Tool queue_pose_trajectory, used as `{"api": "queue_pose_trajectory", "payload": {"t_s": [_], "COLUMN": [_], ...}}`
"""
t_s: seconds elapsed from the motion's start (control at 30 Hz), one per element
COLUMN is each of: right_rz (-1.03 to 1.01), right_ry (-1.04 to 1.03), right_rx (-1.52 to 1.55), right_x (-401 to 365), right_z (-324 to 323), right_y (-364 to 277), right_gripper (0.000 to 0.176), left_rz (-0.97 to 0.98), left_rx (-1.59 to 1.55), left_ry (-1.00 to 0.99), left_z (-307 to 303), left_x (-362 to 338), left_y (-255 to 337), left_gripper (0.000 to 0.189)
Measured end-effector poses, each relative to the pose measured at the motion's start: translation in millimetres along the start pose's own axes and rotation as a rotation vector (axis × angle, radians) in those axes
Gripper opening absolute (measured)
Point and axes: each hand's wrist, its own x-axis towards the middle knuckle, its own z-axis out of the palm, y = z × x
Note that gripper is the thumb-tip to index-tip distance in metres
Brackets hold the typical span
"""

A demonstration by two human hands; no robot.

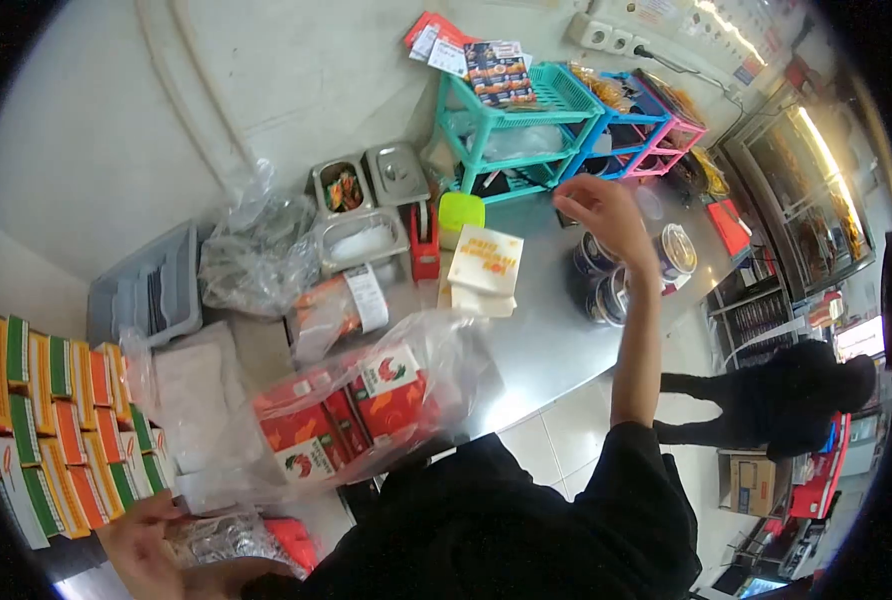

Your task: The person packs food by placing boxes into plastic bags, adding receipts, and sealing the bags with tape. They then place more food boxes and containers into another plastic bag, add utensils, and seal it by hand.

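My right hand is raised above the steel counter, its fingers bent loosely with nothing visible between them. Just below and right of it stand several lidded cups. At the lower left, my left hand is beside stacked coloured boxes and the edge of a clear plastic bag; blur hides what its fingers do. In that bag lie red boxes with white rooster labels. Another clear bag with a paper slip lies behind it.
Steel containers, a red tape dispenser, yellow-white boxes and a grey tray line the wall. Teal racks stand behind. A person in black is at the right, near a cardboard box.
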Motion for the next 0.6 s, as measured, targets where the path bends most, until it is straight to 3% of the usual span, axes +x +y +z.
{"api": "queue_pose_trajectory", "payload": {"t_s": [0.03, 0.1, 0.13, 0.2, 0.27, 0.33, 0.4, 0.47, 0.53, 0.6], "right_rz": [0.007, -0.046, -0.103, -0.029, 0.043, 0.122, 0.221, 0.189, 0.04, 0.263], "right_ry": [-0.042, -0.025, 0.034, 0.107, 0.069, 0.019, 0.021, 0.125, 0.64, 0.216], "right_rx": [-0.032, -0.175, -0.285, -0.33, -0.305, -0.276, -0.419, -0.282, 0.042, 0.315], "right_x": [28.2, 92.4, 124.7, 180.7, 210.5, 225.6, 220.6, 213.1, 197.5, 147.1], "right_z": [9.4, 39.0, 54.6, 83.3, 111.7, 123.5, 121.4, 123.3, 122.4, 87.5], "right_y": [46.8, 131.6, 166.4, 212.3, 257.8, 270.6, 262.6, 263.4, 260.2, 212.9], "right_gripper": [0.018, 0.025, 0.027, 0.03, 0.029, 0.029, 0.04, 0.033, 0.027, 0.017], "left_rz": [0.008, 0.551, 0.562, 0.591, 0.597, 0.716, 0.629, 0.583, 0.621, 0.198], "left_rx": [0.004, 0.296, 0.303, 0.459, 0.554, 0.655, 0.763, 0.783, 0.148, -0.25], "left_ry": [0.005, 0.353, 0.362, -0.143, -0.462, -0.676, -0.86, -0.927, -0.689, -0.34], "left_z": [17.6, 82.5, 108.7, 162.2, 229.9, 291.3, 347.1, 402.6, 467.7, 528.8], "left_x": [7.6, 39.5, 59.7, 101.6, 150.4, 197.2, 238.7, 280.1, 323.1, 364.6], "left_y": [23.1, 91.4, 117.4, 163.3, 193.0, 202.2, 203.8, 201.0, 166.8, 155.9], "left_gripper": [0.023, 0.023, 0.023, 0.023, 0.023, 0.024, 0.019, 0.024, 0.028, 0.033]}}
